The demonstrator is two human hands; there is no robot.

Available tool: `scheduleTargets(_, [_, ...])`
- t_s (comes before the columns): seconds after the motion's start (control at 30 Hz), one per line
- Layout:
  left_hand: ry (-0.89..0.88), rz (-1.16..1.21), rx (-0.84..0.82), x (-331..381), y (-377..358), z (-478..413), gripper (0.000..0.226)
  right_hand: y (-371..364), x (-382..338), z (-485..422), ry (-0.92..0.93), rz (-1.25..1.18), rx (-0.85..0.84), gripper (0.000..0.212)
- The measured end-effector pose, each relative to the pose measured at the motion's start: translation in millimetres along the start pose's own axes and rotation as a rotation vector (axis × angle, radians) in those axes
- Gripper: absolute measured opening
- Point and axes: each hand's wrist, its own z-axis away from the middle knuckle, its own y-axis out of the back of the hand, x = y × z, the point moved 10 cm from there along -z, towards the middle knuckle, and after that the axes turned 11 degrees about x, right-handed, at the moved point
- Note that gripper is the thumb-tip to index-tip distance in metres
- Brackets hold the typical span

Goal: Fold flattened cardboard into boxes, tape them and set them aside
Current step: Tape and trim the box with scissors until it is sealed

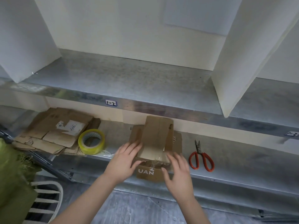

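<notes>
A small brown cardboard box (155, 143) with white lettering stands on the lower metal shelf (234, 160), its flaps partly up. My left hand (125, 160) lies against the box's left side with fingers spread and the thumb on its front. My right hand (178, 172) is at the box's right front corner, fingers straight and slightly blurred. A stack of flattened cardboard (53, 135) lies at the left of the shelf. A roll of clear yellowish tape (91, 141) sits between the stack and the box.
Red-handled scissors (200, 157) lie on the shelf to the right of the box. An upper metal shelf (129, 81) with white dividers hangs over the back. A white chair back (47, 201) and green cloth (13, 172) are at the lower left.
</notes>
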Motion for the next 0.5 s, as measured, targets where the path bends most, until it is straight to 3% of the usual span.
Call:
scheduleTargets(0.23, [-0.047, -0.238, -0.032, -65, 12, 37, 0.058, -31, -102, 7, 0.344, 0.040, -0.036, 0.046])
scheduleTargets(0.5, [0.017, -0.293, -0.197, -167, 8, 51, 0.058, -160, -162, -9, 0.258, 0.002, -0.256, 0.050])
